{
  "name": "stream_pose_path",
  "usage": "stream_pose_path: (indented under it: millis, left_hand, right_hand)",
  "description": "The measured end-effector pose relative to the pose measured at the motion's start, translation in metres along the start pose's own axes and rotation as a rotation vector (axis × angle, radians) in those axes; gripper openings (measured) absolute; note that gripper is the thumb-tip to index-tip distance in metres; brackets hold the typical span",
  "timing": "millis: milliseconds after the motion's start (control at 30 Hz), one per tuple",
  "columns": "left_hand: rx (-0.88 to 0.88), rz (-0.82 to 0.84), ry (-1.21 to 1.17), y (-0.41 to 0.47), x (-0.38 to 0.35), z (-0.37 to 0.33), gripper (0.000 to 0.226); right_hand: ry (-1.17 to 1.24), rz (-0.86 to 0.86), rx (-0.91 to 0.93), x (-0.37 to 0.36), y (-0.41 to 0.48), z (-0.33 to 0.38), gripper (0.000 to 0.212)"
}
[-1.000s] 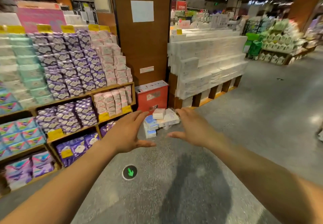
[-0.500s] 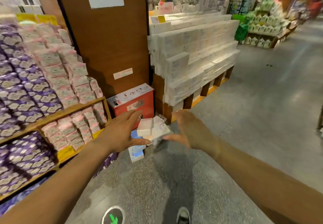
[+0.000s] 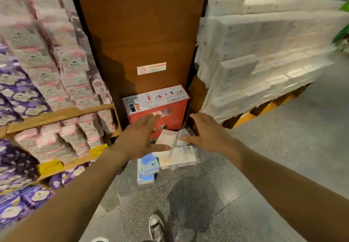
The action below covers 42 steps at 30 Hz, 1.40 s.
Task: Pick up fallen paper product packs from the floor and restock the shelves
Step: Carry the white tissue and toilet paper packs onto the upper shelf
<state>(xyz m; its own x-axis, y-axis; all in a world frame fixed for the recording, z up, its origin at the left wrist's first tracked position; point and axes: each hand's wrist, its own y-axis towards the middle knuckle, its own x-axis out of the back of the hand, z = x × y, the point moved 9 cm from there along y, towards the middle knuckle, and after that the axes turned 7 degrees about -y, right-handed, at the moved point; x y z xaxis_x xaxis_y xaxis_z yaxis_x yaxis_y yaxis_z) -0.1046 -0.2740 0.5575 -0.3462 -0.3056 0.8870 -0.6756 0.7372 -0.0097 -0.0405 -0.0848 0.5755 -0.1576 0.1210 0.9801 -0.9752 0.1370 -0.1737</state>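
A small heap of fallen packs lies on the grey floor at the foot of a brown pillar. It has white packs (image 3: 176,155) on the right and blue-and-white packs (image 3: 147,168) on the left. My left hand (image 3: 140,137) hovers over the heap's left side with fingers straight and holds nothing. On the right side my right hand (image 3: 206,134) is spread open, its thumb close to the top white pack (image 3: 168,137). Whether either hand touches a pack is unclear.
A red fire-extinguisher box (image 3: 160,109) stands against the pillar (image 3: 139,34) just behind the heap. Wooden shelves (image 3: 56,116) of pink and purple packs fill the left. A pallet stack of white packs (image 3: 264,52) stands on the right. My shoe (image 3: 156,227) shows below.
I have come closer to the heap and look further down. Both hands have reached forward and now sit right over the packs, still holding nothing.
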Motion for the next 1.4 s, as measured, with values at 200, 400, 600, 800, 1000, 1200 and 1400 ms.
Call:
stream_pose_path:
  millis: [200, 400, 600, 800, 1000, 1200, 1400]
  left_hand:
    - [0.078, 0.019, -0.012, 0.122, -0.045, 0.092, 0.12]
    - [0.197, 0.046, -0.108, 0.201, -0.128, 0.179, 0.116]
    - [0.358, -0.012, -0.171, 0.251, -0.25, 0.264, 0.117]
    - [0.53, -0.063, -0.219, 0.296, -0.403, 0.338, 0.131]
    - [0.784, -0.181, -0.403, 0.316, -0.536, 0.413, 0.138]
    - [1.009, -0.246, -0.452, 0.306, -0.631, 0.461, 0.154]
    - [1.114, -0.383, -0.389, 0.299, -0.662, 0.472, 0.143]
  right_hand:
    - [0.034, 0.057, 0.041, -0.058, 0.157, -0.035, 0.088]
    - [0.011, 0.142, 0.07, -0.148, 0.282, -0.074, 0.121]
    - [0.031, 0.228, 0.11, -0.279, 0.393, -0.117, 0.094]
    - [-0.011, 0.277, 0.195, -0.437, 0.492, -0.172, 0.089]
    - [-0.106, 0.335, 0.264, -0.588, 0.584, -0.214, 0.095]
    - [-0.132, 0.371, 0.314, -0.693, 0.65, -0.224, 0.097]
    - [-0.142, 0.435, 0.351, -0.765, 0.682, -0.208, 0.127]
